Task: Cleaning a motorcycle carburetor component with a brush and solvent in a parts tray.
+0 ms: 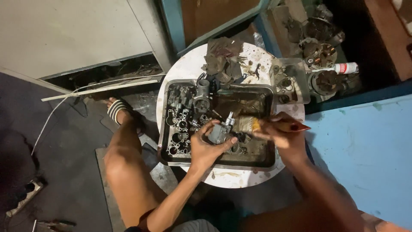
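Observation:
My left hand [209,146] grips a small grey metal engine part [221,130], likely a carburettor body, over a dirty rectangular metal tray [270,161]. My right hand [281,135] holds a paintbrush [274,125] with a reddish wooden handle, its pale bristles against the part. The tray holds several more grimy metal parts [184,122] along its left side and dark liquid on its floor.
The tray rests on a round white stool top [231,177]. A dirty rag [223,58] lies at its far edge beside a clear plastic box [289,79] of small pieces. More engine parts [319,51] and a white spray can [343,68] sit at the right. My sandalled foot [118,109] is at the left.

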